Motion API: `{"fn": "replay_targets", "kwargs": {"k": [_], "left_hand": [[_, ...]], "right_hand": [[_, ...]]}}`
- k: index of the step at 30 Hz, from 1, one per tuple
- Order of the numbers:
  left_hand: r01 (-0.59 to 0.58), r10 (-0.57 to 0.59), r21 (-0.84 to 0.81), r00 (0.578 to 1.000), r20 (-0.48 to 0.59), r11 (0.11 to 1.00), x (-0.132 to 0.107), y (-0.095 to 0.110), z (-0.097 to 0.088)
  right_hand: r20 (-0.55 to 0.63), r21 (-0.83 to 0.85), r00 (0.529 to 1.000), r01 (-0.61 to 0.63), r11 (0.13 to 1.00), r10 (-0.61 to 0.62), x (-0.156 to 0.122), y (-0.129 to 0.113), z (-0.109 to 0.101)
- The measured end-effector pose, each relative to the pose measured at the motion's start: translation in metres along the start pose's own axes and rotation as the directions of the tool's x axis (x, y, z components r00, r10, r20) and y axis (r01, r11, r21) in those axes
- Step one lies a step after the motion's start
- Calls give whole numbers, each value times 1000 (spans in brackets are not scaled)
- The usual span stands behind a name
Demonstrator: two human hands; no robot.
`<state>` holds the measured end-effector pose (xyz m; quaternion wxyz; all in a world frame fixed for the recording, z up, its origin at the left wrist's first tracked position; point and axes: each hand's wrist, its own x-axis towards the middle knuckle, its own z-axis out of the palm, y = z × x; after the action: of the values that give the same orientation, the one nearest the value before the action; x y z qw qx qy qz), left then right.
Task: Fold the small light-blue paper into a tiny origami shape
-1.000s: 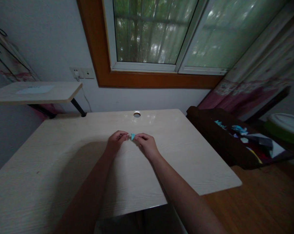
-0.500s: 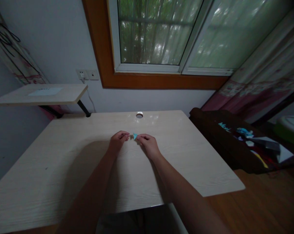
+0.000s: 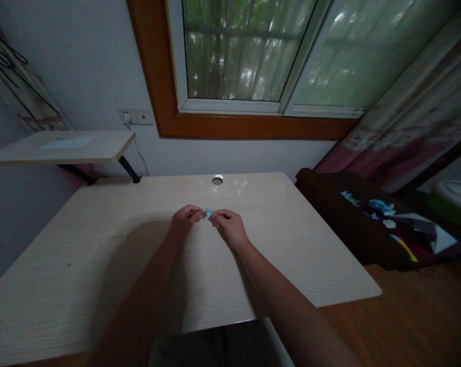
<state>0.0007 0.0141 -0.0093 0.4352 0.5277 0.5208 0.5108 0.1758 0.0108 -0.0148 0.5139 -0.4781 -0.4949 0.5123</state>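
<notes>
A small light-blue piece, perhaps folded paper point(image 3: 209, 214), shows between my hands above the pale wooden desk point(image 3: 291, 255). My right hand point(image 3: 230, 224) pinches its right side between thumb and fingertips. Just left of the piece, my left hand point(image 3: 185, 219) has its thumb and fingers pressed together. Whether a tiny bit of something sits in that left pinch is too small to make out. Both forearms reach in from the front edge of the desk.
A raised shelf point(image 3: 100, 148) with a sheet on it stands at the desk's back left. A round cable hole point(image 3: 217, 181) lies near the back edge. On the right, a dark brown seat point(image 3: 326, 219) holds blue scraps and papers. The window point(image 3: 246, 61) is behind.
The light-blue piece has turned slightly and looks less like a plain triangle. My hands stay almost in place; the whole view has shifted a little.
</notes>
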Motion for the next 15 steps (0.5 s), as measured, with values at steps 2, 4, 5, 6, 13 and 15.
{"fn": "replay_targets", "kwargs": {"k": [2,4,5,6,13,15], "left_hand": [[-7,8,-30,1000,20,1000,-1,-1,-1],[-24,28,-76,998,56,997,-2,-1,-1],[-35,42,-97,996,76,995,-4,-1,-2],[-44,55,-113,993,100,993,-5,-1,-2],[-112,124,-81,979,161,990,-9,4,-4],[-131,133,-19,976,173,991,-7,4,-4]], "right_hand": [[-8,-36,1000,26,999,-26,-2,1,1],[-8,-140,995,101,985,-103,-4,1,2],[-4,-198,988,151,968,-155,-5,2,1],[6,-236,982,183,954,-187,-6,2,1],[50,-263,968,252,931,-248,-7,3,1],[55,-276,965,260,925,-255,-7,1,1]]}}
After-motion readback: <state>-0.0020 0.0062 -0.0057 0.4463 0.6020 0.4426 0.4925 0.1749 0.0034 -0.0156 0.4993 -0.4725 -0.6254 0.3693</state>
